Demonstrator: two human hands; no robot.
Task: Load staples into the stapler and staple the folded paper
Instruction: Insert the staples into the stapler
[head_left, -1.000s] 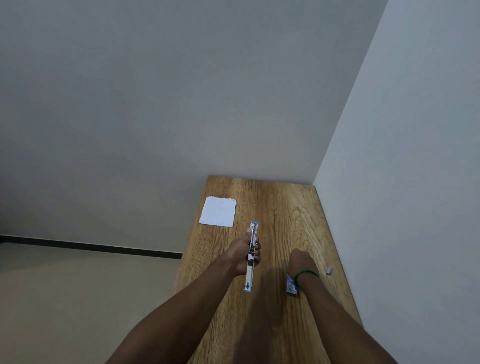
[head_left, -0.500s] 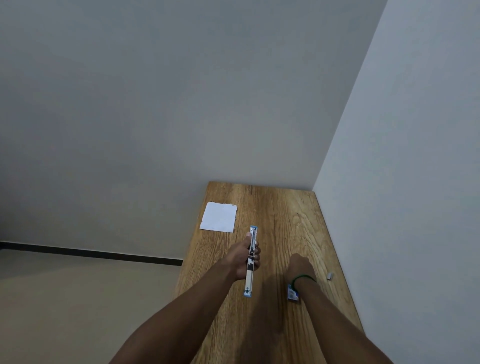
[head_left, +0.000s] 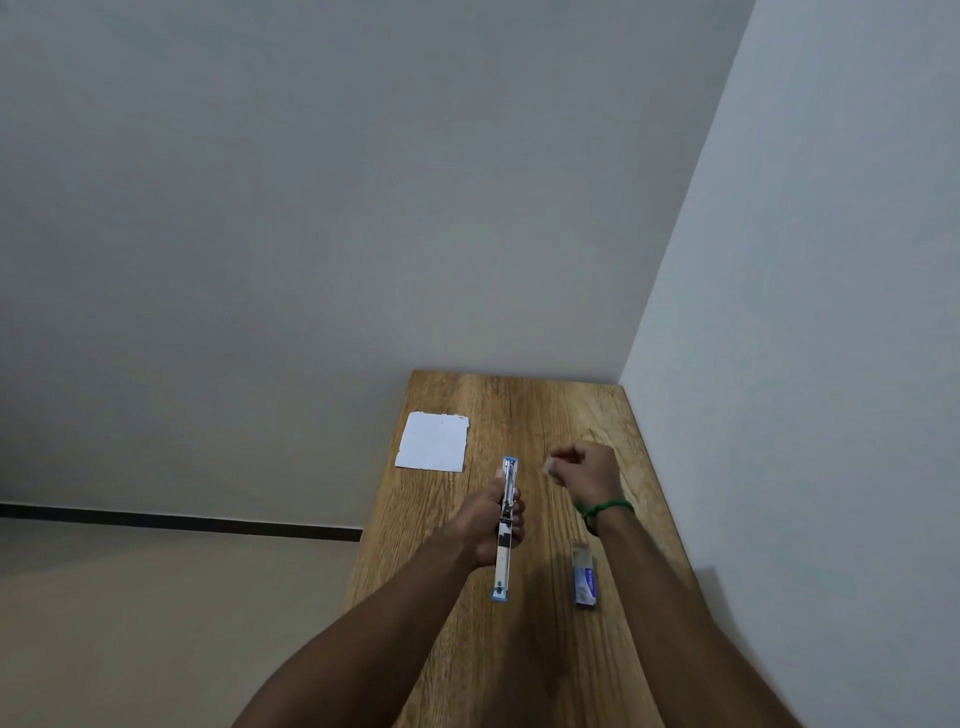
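My left hand (head_left: 491, 519) grips a blue and silver stapler (head_left: 505, 530), opened out flat, lengthwise over the wooden table (head_left: 524, 649). My right hand (head_left: 587, 465) hovers to the right of the stapler's far end, fingers pinched on a small pale piece (head_left: 547, 466), apparently a strip of staples. A green band circles that wrist. A small blue and white staple box (head_left: 583, 578) lies open on the table below my right wrist. The folded white paper (head_left: 434, 442) lies at the table's far left.
The table stands in a corner, with one white wall along its right edge and another behind its far end. Its left edge drops to a beige floor with a dark skirting strip.
My right hand has lifted off the staple box and moved forward and up beside the stapler's far end, pinching a small piece. The box now lies uncovered. The left hand keeps the stapler.
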